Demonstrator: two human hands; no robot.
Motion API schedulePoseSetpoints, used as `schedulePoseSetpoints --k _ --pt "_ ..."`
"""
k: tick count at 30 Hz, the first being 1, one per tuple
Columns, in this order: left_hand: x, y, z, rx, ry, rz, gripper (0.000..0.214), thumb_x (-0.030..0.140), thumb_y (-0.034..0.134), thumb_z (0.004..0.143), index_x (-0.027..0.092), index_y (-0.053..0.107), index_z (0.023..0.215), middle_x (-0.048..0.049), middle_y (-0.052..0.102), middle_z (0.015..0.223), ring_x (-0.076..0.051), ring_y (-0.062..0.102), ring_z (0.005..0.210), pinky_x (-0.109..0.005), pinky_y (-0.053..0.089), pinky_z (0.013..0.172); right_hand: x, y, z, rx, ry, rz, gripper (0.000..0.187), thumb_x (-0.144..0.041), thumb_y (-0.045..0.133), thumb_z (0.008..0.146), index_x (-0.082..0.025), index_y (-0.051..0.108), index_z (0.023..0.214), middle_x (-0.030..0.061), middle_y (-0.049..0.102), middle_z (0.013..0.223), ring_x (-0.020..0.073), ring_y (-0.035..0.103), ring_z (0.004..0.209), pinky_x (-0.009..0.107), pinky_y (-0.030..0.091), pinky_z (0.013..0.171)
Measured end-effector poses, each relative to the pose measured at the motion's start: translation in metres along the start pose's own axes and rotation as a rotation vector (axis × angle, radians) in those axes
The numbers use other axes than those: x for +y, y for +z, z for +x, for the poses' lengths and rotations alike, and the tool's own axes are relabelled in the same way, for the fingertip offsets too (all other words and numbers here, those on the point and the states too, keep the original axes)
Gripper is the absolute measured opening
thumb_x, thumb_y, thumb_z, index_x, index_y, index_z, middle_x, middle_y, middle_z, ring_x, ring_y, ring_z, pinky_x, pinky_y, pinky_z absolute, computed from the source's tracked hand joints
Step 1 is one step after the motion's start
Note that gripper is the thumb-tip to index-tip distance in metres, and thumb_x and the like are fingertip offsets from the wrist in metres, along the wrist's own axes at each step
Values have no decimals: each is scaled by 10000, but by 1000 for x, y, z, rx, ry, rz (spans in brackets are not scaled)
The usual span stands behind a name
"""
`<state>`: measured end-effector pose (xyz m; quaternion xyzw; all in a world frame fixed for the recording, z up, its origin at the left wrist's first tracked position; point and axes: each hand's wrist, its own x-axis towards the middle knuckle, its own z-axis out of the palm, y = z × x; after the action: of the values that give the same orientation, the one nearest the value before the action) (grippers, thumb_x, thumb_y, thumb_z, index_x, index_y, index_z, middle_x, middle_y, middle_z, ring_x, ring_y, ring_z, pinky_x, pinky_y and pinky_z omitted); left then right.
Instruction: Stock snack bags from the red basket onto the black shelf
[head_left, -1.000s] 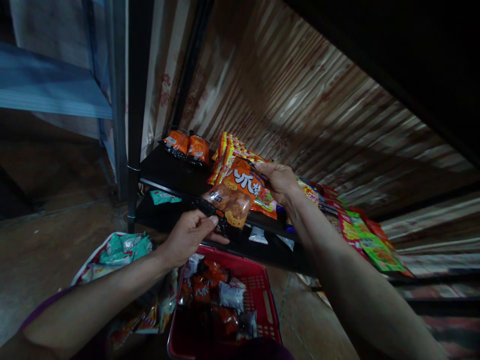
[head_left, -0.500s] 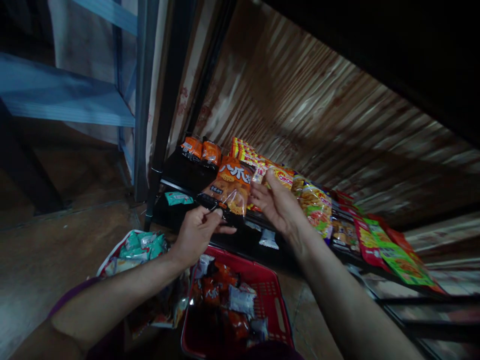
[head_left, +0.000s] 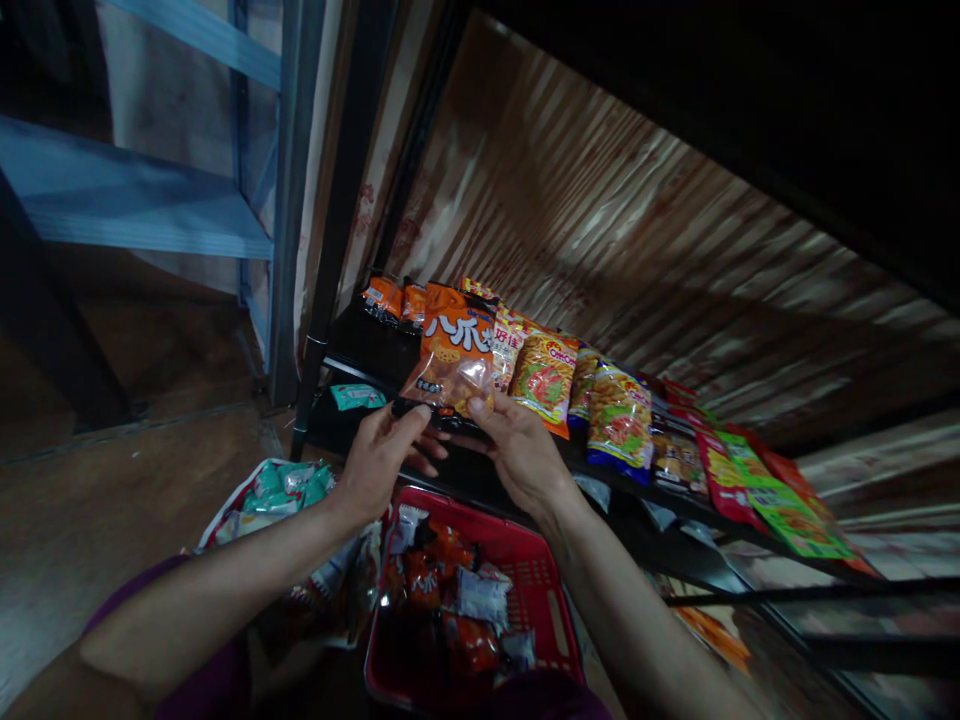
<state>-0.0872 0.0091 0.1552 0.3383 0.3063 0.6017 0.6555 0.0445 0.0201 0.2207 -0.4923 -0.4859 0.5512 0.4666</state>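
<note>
A single camera, worn on the person's head, looks forward and steeply down onto a low black shelf. It is close to the work: the left forearm enters large from 8 o'clock, the right forearm from 5 o'clock, and the left hand and right hand come together just below the centre. The view is wide and rolled, so the shelf slants from 9 o'clock down to 4. It takes in a red basket from above at 6 o'clock, a striped curtain behind the shelf at 1, and blue rungs at 10.
</note>
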Motion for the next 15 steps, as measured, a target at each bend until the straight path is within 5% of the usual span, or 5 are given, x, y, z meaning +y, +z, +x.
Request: schedulePoseSetpoints --k 6,15 --pt "4 0 -2 -8 -24 -63 221 332 645 737 123 585 699 -24 631 600 -103 566 485 -185 422 403 6 -5 -1 17 64 149 310 -324 775 640 -197 682 906 11 708 927 145 640 792 281 556 688" --pt "-4 -1 1 -68 -63 -23 257 370 643 741 131 585 816 -24 628 615 -118 568 518 -205 416 436 24 -5 -15 75 27 304 376 -177 775 617 -220 663 973 0 712 951 133 652 865 254 532 795"
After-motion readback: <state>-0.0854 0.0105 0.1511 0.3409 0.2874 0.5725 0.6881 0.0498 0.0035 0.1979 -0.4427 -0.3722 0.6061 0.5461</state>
